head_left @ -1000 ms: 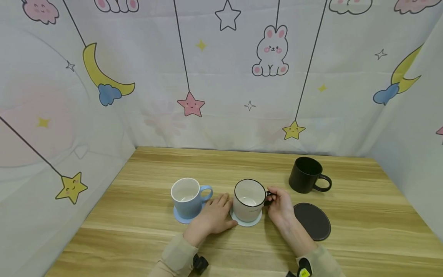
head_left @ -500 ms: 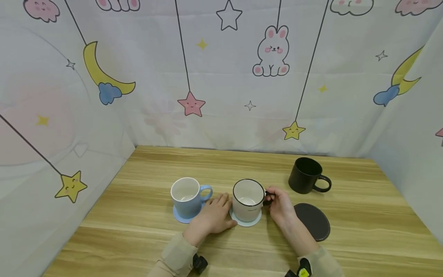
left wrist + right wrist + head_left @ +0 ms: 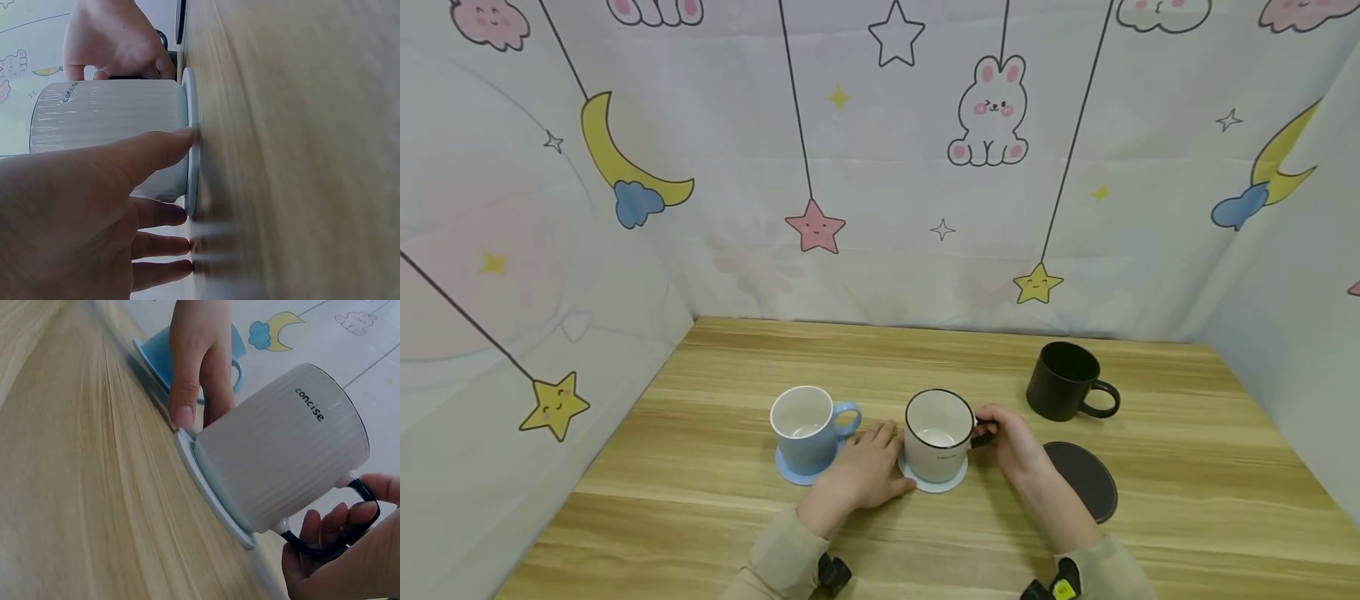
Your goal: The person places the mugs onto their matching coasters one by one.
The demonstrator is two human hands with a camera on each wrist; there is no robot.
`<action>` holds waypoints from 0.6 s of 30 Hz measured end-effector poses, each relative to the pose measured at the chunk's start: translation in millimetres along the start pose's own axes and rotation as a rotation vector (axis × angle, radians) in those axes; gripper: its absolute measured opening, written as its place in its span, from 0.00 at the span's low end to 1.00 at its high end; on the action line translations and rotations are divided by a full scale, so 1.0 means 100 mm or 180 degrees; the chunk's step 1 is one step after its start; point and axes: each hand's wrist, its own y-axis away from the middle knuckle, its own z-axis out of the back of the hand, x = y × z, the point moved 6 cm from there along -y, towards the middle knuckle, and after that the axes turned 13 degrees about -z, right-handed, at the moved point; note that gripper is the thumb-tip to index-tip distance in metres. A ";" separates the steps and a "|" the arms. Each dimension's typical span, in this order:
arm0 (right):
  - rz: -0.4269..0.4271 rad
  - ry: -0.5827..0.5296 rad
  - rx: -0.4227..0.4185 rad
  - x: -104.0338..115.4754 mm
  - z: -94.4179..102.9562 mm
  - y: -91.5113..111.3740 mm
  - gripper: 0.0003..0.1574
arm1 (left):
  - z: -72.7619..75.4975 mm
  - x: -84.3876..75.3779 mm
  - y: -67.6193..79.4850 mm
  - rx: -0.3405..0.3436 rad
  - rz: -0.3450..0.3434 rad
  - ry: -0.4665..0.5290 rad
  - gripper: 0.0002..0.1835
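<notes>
In the lower middle of the head view, a white mug (image 3: 937, 460) stands upright on a pale round coaster (image 3: 942, 487). It is finely ribbed and glossy inside, with a thin black rim, black handle and the dark word "concise". The right hand (image 3: 1013, 448) pinches its handle; the left hand (image 3: 867, 472) lies with fingers extended and slightly spread, its thumb tip on the coaster's edge. The desk (image 3: 700, 533) has yellow-brown streaked wood grain. White cloth (image 3: 887, 150) printed with stars, moons and a rabbit fills the frame's top and sides.
</notes>
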 end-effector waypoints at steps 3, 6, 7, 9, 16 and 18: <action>-0.0009 0.0388 0.0018 0.02 0.02 0.01 0.25 | 0.02 -0.01 0.00 -0.0034 -0.0031 -0.0053 0.40; 0.0070 0.0853 0.0051 0.05 0.05 0.04 0.22 | 0.03 -0.02 0.00 -0.0078 -0.0066 -0.0116 0.39; 0.0097 0.0989 0.0058 0.07 0.06 0.05 0.21 | 0.04 -0.03 0.00 -0.0095 -0.0074 -0.0123 0.38; 0.0133 0.1187 0.0051 0.09 0.07 0.07 0.18 | 0.05 -0.03 0.00 -0.0125 -0.0089 -0.0136 0.38; 0.0171 0.1418 -0.0071 0.14 0.09 0.08 0.15 | 0.07 -0.04 -0.01 -0.0190 -0.0100 -0.0186 0.35; 0.0190 0.1467 -0.0127 0.15 0.09 0.08 0.14 | 0.08 -0.04 -0.01 -0.0208 -0.0105 -0.0214 0.34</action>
